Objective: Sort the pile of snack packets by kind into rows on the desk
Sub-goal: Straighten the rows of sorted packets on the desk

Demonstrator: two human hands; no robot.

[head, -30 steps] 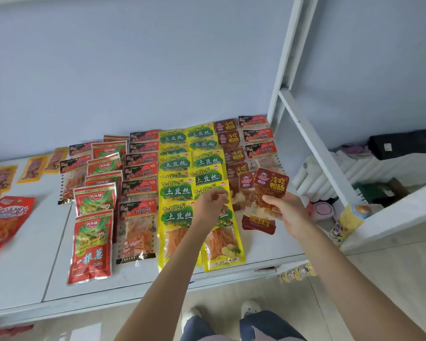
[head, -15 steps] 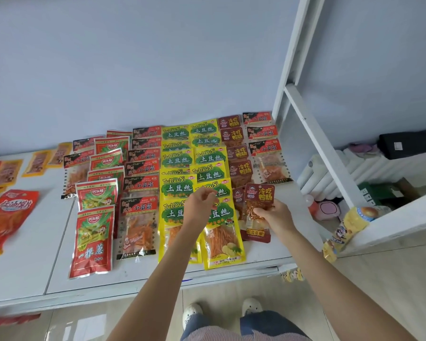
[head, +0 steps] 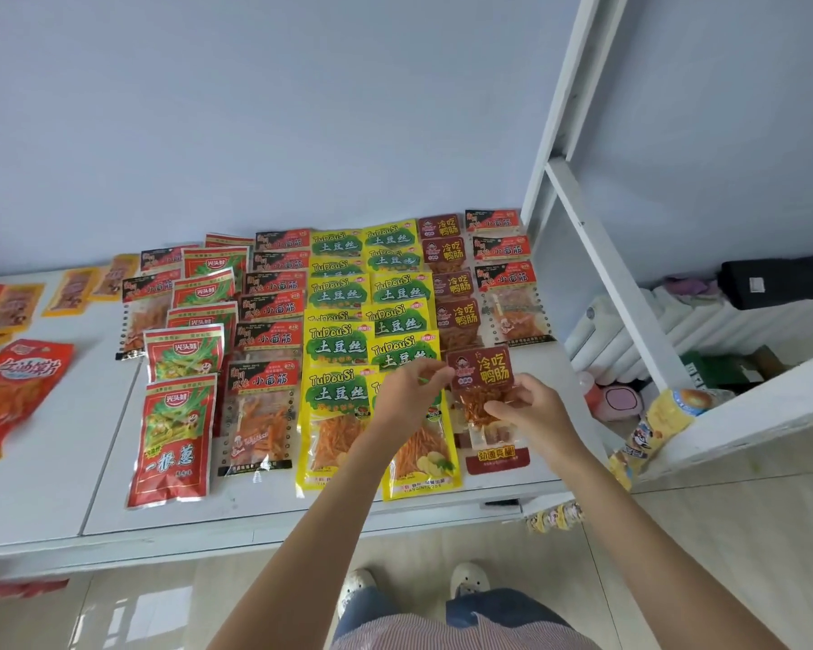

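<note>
A: From the head view, our right hand (head: pixel 533 410) pinches the brown packet (head: pixel 482 384) at its side, just over the near end of the brown row (head: pixel 456 293).

B: Our left hand (head: pixel 407 391) hovers, fingers loosely curled, holding nothing we can see. If we set it down skewed, it may overlap the yellow row (head: pixel 397 321).

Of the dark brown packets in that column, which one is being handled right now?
The nearest dark brown packet, at the front of its column. The right hand pinches it and the left hand is at its left edge; the brown packets behind lie untouched.
</note>
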